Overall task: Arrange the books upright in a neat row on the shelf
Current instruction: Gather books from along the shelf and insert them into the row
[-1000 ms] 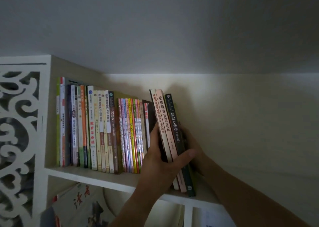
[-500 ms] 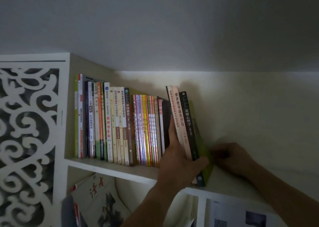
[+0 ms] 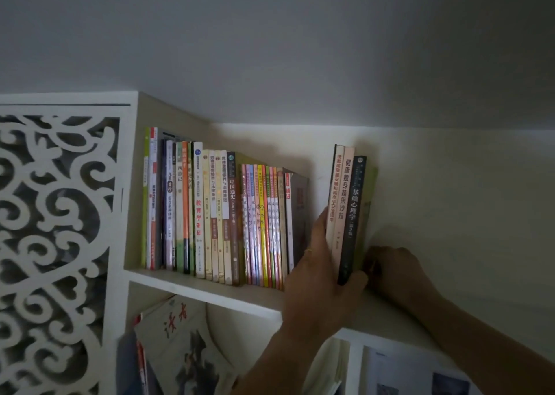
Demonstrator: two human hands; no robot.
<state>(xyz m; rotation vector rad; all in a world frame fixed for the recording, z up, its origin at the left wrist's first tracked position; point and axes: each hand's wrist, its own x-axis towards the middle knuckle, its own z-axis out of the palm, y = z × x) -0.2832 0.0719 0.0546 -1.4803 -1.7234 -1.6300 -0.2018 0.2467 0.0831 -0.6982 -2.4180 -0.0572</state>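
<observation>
Most books [image 3: 216, 214] already stand in a row at 9 o'clock. Your left hand [image 3: 318, 280] clamps the loose bundle [image 3: 348, 208]; your right hand [image 3: 396, 271] seemingly presses it. Close the gap.

Dim, grainy indoor shot; soft light from upper left, right side and forearms in shadow, wide-angle bending at edges

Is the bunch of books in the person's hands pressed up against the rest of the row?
No, a gap separates the held books from the row.
</observation>
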